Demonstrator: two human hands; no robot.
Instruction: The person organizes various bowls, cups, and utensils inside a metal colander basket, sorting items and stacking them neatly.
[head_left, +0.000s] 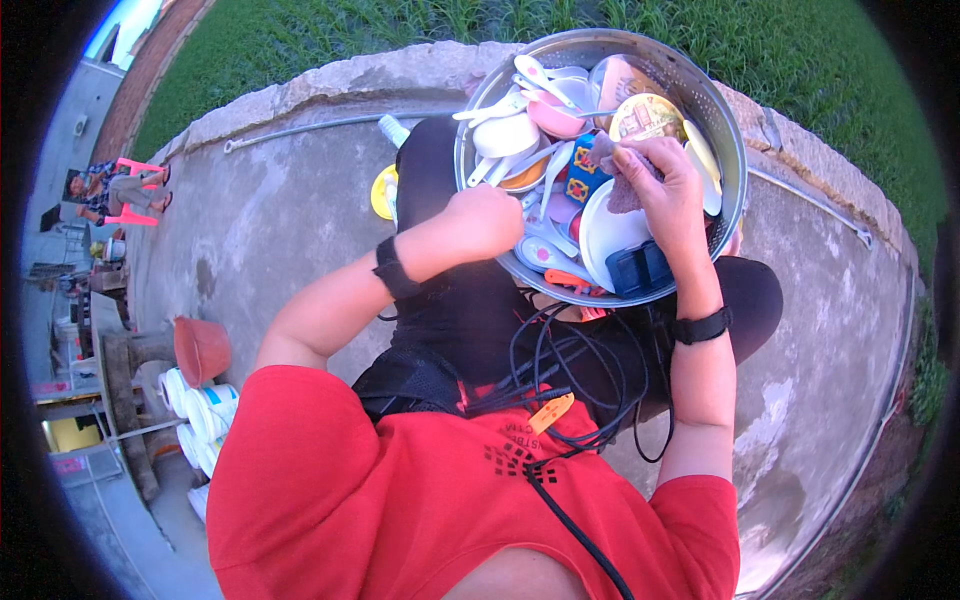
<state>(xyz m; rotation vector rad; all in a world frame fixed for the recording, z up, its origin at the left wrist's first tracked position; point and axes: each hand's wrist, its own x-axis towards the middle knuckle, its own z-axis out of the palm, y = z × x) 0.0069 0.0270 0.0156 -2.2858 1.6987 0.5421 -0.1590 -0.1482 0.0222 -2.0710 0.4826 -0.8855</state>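
A round metal basin with perforated walls (729, 127) rests over the lap, filled with small dishes and utensils. My right hand (667, 187) pinches a crumpled purple-grey cloth (626, 199) above it. My left hand (484, 221) is curled at the basin's near left rim; whether its fingers hold anything is hidden. Inside lie a white round dish (606, 236), a dark blue plastic piece (640, 270), a blue patterned object (581, 171), a pink bowl (551, 116), a white cup (506, 136), a round yellowish printed lid (643, 118) and several white spoons (536, 73).
Coiled black cables (577, 360) with an orange tag (551, 414) lie over the lap. A stone ledge (405, 71) borders grass. On the floor are a yellow round object (384, 193) and a red-brown bucket (201, 350). A person (112, 191) sits on a pink chair at left.
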